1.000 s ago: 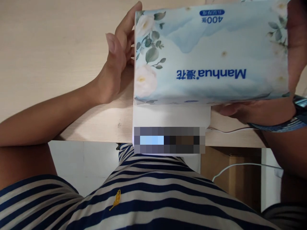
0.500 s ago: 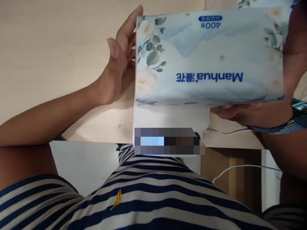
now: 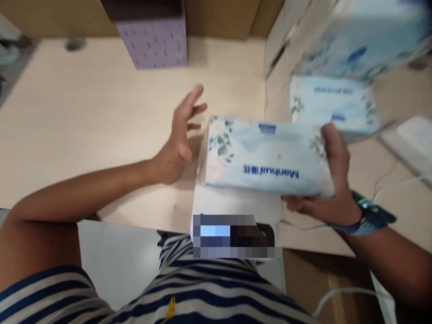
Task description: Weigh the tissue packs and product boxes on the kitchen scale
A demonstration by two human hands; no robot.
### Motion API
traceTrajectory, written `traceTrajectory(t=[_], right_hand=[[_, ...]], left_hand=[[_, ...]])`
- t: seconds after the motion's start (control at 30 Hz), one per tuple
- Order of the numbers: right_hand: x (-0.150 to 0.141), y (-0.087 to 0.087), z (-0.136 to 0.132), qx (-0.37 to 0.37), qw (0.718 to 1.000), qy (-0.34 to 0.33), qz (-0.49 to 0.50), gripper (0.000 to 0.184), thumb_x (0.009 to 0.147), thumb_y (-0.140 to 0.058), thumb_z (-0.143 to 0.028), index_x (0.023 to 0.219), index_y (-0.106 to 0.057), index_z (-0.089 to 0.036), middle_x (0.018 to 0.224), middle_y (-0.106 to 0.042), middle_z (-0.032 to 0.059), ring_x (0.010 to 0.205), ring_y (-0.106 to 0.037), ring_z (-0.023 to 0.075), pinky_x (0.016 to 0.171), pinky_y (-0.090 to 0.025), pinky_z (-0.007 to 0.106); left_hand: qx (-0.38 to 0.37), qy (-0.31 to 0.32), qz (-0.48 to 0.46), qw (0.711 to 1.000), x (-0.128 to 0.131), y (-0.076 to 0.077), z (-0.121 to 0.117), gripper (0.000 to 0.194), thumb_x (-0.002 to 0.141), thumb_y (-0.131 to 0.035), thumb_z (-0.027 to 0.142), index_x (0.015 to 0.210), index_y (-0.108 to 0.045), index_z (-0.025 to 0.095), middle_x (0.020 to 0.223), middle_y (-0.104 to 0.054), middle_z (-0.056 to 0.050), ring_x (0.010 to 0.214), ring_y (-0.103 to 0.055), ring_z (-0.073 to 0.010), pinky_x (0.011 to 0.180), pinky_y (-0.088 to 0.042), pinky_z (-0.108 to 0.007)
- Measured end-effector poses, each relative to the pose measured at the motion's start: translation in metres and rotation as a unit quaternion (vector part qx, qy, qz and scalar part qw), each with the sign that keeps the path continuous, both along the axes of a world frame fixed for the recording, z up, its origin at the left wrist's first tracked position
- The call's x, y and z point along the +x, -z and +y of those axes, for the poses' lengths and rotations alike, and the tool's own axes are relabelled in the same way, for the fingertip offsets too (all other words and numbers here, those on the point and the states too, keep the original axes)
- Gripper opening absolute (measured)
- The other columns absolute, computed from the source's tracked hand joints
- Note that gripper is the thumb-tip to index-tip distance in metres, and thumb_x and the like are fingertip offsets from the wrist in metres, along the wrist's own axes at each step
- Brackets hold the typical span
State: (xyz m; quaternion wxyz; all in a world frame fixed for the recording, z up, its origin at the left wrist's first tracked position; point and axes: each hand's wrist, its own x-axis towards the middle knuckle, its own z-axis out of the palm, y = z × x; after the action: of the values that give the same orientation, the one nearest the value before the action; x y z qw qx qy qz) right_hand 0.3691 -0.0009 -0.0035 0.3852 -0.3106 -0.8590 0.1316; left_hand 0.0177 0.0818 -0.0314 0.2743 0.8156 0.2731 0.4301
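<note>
A pale blue, flower-printed pack of tissues (image 3: 266, 155) is held up over the front part of the desk. My right hand (image 3: 332, 175) grips its right end, thumb on the upper face and fingers underneath. Just left of the pack, my left hand (image 3: 182, 135) is spread, its fingers apart and a gap between it and the pack's end. Beneath the pack, a white flat-topped object (image 3: 236, 202) shows in part at the desk edge; its front is pixelated.
Another tissue pack (image 3: 332, 101) lies at the right, with a larger blue floral package (image 3: 371, 45) behind it. A purple patterned box (image 3: 155, 45) stands at the back. White cables (image 3: 401, 184) run across the right side of the wooden desk (image 3: 84, 121).
My view has tilted up, showing more of the desk's back. The pack now appears smaller and farther from the camera, still in my right hand. My left hand has come away from its end.
</note>
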Motion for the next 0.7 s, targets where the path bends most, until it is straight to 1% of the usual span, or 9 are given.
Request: traceTrajectory(t=[0.07,0.13,0.23,0.3,0.4,0.5,0.6,0.63,0.7], right_hand=[[-0.004,0.001,0.001,-0.01,1.0,0.014,-0.003,0.107,0.098,-0.062,-0.07,0.179,-0.005,-0.031,0.181,-0.022,-0.0071,0.165,-0.04,0.0113,0.136,-0.04,0.016],[-0.004,0.006,0.001,-0.018,0.999,0.051,-0.007,0.108,0.094,-0.063,-0.074,0.179,-0.009,-0.033,0.178,-0.032,-0.0008,0.157,-0.052,0.0209,0.128,-0.056,0.029],[-0.002,0.013,-0.004,-0.013,0.995,0.09,-0.028,0.103,0.097,-0.061,-0.072,0.179,-0.012,-0.034,0.174,-0.041,0.006,0.149,-0.062,0.027,0.116,-0.066,0.036],[-0.001,0.017,-0.01,0.007,0.992,0.111,-0.055,0.096,0.101,-0.058,-0.069,0.179,-0.016,-0.032,0.172,-0.044,0.0083,0.148,-0.062,0.0272,0.114,-0.065,0.034],[-0.005,0.016,-0.018,0.023,0.987,0.141,-0.073,0.09,0.103,-0.059,-0.063,0.178,-0.02,-0.031,0.172,-0.044,0.0089,0.15,-0.061,0.0289,0.113,-0.065,0.035],[-0.018,0.001,-0.005,-0.058,0.985,0.156,-0.051,0.092,0.104,-0.06,-0.056,0.179,-0.012,-0.035,0.177,-0.033,0.0085,0.155,-0.055,0.0306,0.114,-0.064,0.043],[-0.047,-0.031,0.042,-0.11,0.981,0.155,-0.025,0.097,0.101,-0.062,-0.063,0.179,-0.009,-0.037,0.179,-0.028,0.0075,0.162,-0.047,0.0318,0.126,-0.054,0.052],[-0.059,-0.042,0.064,-0.102,0.985,0.139,-0.03,0.099,0.1,-0.063,-0.065,0.179,-0.01,-0.035,0.18,-0.028,0.0081,0.164,-0.044,0.0313,0.131,-0.05,0.052],[-0.086,-0.057,0.111,-0.067,0.99,0.093,-0.085,0.105,0.101,-0.062,-0.065,0.18,-0.006,-0.025,0.182,-0.017,0.0124,0.17,-0.032,0.0307,0.139,-0.04,0.05]], left_hand=[[0.074,0.043,-0.003,0.996,0.0,-0.006,-0.005,0.102,0.094,-0.016,0.095,0.175,0.007,0.037,0.189,0.004,-0.004,0.173,-0.024,-0.0411,0.131,-0.045,-0.06],[0.125,0.067,0.01,0.99,0.0,-0.007,-0.01,0.104,0.096,-0.018,0.091,0.175,0.016,0.032,0.188,0.016,-0.001,0.177,-0.004,-0.04,0.142,-0.029,-0.06],[0.144,0.097,0.045,0.984,0.0,-0.006,-0.016,0.115,0.096,-0.031,0.091,0.172,0.027,0.029,0.185,0.026,0.003,0.177,0.011,-0.0331,0.148,-0.007,-0.053],[0.15,0.11,0.065,0.98,-0.001,-0.005,-0.018,0.131,0.09,-0.049,0.092,0.17,0.032,0.027,0.183,0.032,0.0,0.177,0.016,-0.032,0.148,-0.005,-0.052],[0.172,0.114,0.103,0.973,-0.002,-0.013,-0.017,0.158,0.078,-0.076,0.087,0.168,0.036,0.022,0.182,0.034,-0.009,0.176,0.015,-0.0384,0.147,-0.013,-0.059],[0.209,0.089,0.129,0.965,-0.009,-0.037,-0.003,0.163,0.073,-0.081,0.085,0.169,0.035,0.024,0.184,0.027,-0.016,0.176,0.006,-0.0445,0.145,-0.018,-0.067],[0.204,-0.008,0.162,0.965,-0.026,-0.063,0.021,0.155,0.077,-0.074,0.088,0.167,0.037,0.029,0.185,0.022,-0.018,0.177,0.005,-0.0442,0.145,-0.012,-0.07],[0.18,-0.058,0.182,0.965,-0.033,-0.068,0.03,0.152,0.078,-0.069,0.09,0.167,0.037,0.028,0.184,0.023,-0.018,0.177,0.007,-0.0429,0.146,-0.01,-0.068],[0.119,-0.152,0.22,0.956,-0.049,-0.068,0.047,0.151,0.08,-0.06,0.095,0.167,0.036,0.019,0.181,0.028,-0.023,0.176,0.013,-0.0416,0.146,-0.006,-0.065]])
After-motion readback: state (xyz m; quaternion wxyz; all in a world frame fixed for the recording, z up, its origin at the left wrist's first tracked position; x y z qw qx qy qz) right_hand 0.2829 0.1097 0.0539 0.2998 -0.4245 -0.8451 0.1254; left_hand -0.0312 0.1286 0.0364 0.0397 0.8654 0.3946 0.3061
